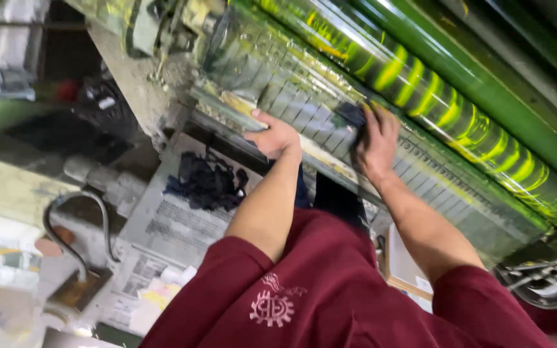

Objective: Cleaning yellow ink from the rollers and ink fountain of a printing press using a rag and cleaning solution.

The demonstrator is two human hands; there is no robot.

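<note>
A sheet of newspaper [162, 225] lies spread on the floor. On its upper part rests a heap of dark rags [206, 182]. Left of the newspaper, a grey curved hose [75, 225] loops over the floor. Below the newspaper lie crumpled pale and yellow paper scraps [153, 298].

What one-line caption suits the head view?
Right hand presses a dark cloth on the green roller; left hand grips the rail.
</note>
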